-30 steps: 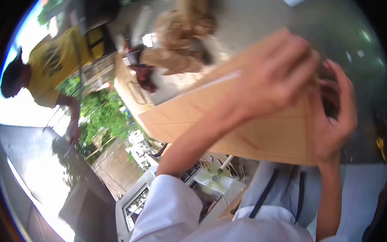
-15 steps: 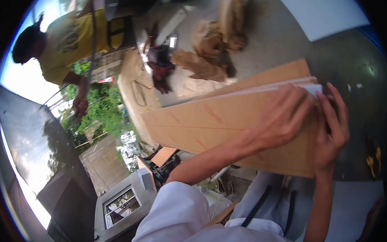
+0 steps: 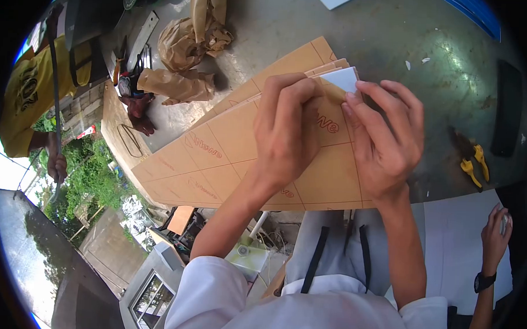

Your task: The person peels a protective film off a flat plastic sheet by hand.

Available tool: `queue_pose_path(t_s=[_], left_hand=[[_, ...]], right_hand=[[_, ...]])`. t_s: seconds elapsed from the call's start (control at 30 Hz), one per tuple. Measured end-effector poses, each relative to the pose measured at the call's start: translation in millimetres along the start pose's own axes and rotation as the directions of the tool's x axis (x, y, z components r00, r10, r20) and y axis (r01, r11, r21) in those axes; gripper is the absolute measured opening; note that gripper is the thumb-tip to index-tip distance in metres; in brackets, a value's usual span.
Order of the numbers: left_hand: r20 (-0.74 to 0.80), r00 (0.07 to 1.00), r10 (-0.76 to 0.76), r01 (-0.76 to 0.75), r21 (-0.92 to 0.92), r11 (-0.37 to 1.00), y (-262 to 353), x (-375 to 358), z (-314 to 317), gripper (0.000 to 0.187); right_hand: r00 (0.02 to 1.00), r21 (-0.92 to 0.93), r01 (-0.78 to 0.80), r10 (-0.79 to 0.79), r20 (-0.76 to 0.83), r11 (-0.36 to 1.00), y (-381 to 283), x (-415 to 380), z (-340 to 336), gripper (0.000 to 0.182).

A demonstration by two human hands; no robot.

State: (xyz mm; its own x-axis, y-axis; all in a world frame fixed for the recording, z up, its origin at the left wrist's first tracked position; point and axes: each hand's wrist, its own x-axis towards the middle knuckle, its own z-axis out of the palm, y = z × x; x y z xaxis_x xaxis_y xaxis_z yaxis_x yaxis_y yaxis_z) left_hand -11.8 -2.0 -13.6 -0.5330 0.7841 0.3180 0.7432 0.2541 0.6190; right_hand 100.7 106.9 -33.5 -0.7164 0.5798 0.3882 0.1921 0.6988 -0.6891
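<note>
A stack of flat sheets faced with brown paper bearing red print and lines lies at a slant before me, its layered edges fanned at the top. At its upper right corner a white triangular patch shows beside the brown facing. My left hand is closed over the top edge, fingers curled on the brown paper left of the patch; its fingertips are partly hidden. My right hand pinches the corner next to the white patch between thumb and fingers.
Yellow-handled pliers lie on the grey table, right of my hands. Crumpled brown paper and a dark red glove are at upper left. A person in yellow grips a rod; another person's hand rests over white sheet.
The view has shifted right, so the stack appears farther left. My hands stay at its corner, now farther apart, with the white triangular patch showing between them. Another person's hand has appeared at lower right.
</note>
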Motion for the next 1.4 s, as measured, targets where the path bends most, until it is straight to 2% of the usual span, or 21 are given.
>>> queue_pose_path(t_s=[0.03, 0.07, 0.13, 0.27, 0.33, 0.37, 0.43, 0.53, 0.77, 0.83, 0.87, 0.93, 1.07, 1.17, 1.23, 1.27, 1.33, 1.4], left_hand=[[0.006, 0.997, -0.082, 0.083, -0.051, 0.995, 1.4, -0.5, -0.2, 0.029], [0.002, 0.996, -0.084, 0.084, -0.057, 0.995, 3.4, 0.2, -0.2, 0.029], [0.037, 0.987, -0.157, 0.159, -0.036, 0.987, 8.7, 2.5, -1.5, 0.032], [0.056, 0.987, -0.151, 0.155, -0.073, 0.985, 0.9, 5.6, -2.6, 0.033], [0.128, 0.987, -0.097, 0.103, -0.041, 0.994, -5.9, 8.9, -1.4, 0.028], [0.122, 0.987, -0.103, 0.110, -0.049, 0.993, -8.8, 9.9, 0.5, 0.028], [0.048, 0.993, 0.109, -0.111, 0.035, 0.993, -12.2, 10.4, 4.1, 0.031], [0.019, 0.987, 0.159, -0.160, 0.061, 0.985, -11.5, 4.7, 6.0, 0.034], [0.020, 0.971, 0.238, -0.239, 0.064, 0.969, -7.4, 0.4, -0.8, 0.034], [0.028, 0.967, 0.253, -0.255, 0.090, 0.963, -6.8, -0.5, -2.0, 0.034], [0.028, 0.967, 0.253, -0.254, 0.090, 0.963, -7.0, -0.5, -1.9, 0.034], [0.000, 0.959, 0.284, -0.281, 0.133, 0.950, -7.2, -0.9, -2.0, 0.034], [-0.049, 0.960, 0.276, -0.263, 0.177, 0.948, -5.0, -2.8, -2.2, 0.032], [-0.099, 0.957, 0.271, -0.250, 0.188, 0.950, -6.4, -2.5, -0.7, 0.031], [-0.121, 0.955, 0.270, -0.248, 0.173, 0.953, -7.4, -2.5, 0.0, 0.030], [-0.123, 0.957, 0.263, -0.240, 0.174, 0.955, -8.0, -2.7, 0.1, 0.030], [-0.125, 0.951, 0.282, -0.261, 0.162, 0.952, -9.1, -2.5, 0.2, 0.029], [-0.129, 0.955, 0.269, -0.248, 0.157, 0.956, -8.2, -2.7, -0.4, 0.029]], right_hand=[[1.000, -0.001, -0.005, 0.005, -0.016, 1.000, -0.4, 1.1, 1.3, 0.025], [1.000, -0.007, -0.002, 0.002, -0.013, 1.000, 0.7, 2.9, 1.6, 0.025], [0.995, 0.156, -0.100, 0.098, 0.022, 0.983, 2.5, 7.3, 0.0, 0.026], [0.984, 0.191, -0.102, 0.071, 0.163, 0.976, 12.5, 14.3, -10.4, 0.029], [0.978, 0.268, -0.134, 0.083, 0.193, 0.954, 16.1, 16.6, -12.1, 0.029], [0.976, 0.261, -0.132, 0.080, 0.202, 0.956, 17.9, 16.6, -12.1, 0.029], [0.986, 0.232, -0.045, 0.007, 0.165, 0.972, 21.4, 15.1, -11.6, 0.029], [0.992, 0.241, 0.000, -0.030, 0.122, 0.970, 26.8, 12.5, -8.0, 0.029], [0.993, 0.222, 0.111, -0.116, 0.010, 0.969, 31.1, -0.3, 3.4, 0.038], [0.995, 0.253, -0.026, 0.001, 0.098, 0.967, 26.8, 3.8, 0.8, 0.042], [0.995, 0.253, -0.026, 0.001, 0.099, 0.967, 28.4, 6.2, -1.0, 0.042], [0.972, 0.190, 0.080, -0.119, 0.201, 0.978, 32.3, 10.0, -5.5, 0.045], [0.967, 0.135, 0.108, -0.136, 0.217, 0.985, 26.6, 7.4, -13.3, 0.048], [0.965, 0.154, 0.187, -0.211, 0.158, 0.970, 22.6, -11.5, -14.7, 0.053], [0.981, 0.162, -0.004, -0.028, 0.192, 0.987, 6.7, -16.6, -15.4, 0.054], [0.979, 0.164, -0.004, -0.030, 0.200, 0.987, 3.9, -10.6, -14.2, 0.054], [0.974, 0.014, -0.102, 0.098, 0.205, 0.995, -2.0, 4.1, -15.5, 0.052], [0.966, -0.058, -0.061, 0.073, 0.249, 0.996, -1.5, 0.1, -19.7, 0.053]])
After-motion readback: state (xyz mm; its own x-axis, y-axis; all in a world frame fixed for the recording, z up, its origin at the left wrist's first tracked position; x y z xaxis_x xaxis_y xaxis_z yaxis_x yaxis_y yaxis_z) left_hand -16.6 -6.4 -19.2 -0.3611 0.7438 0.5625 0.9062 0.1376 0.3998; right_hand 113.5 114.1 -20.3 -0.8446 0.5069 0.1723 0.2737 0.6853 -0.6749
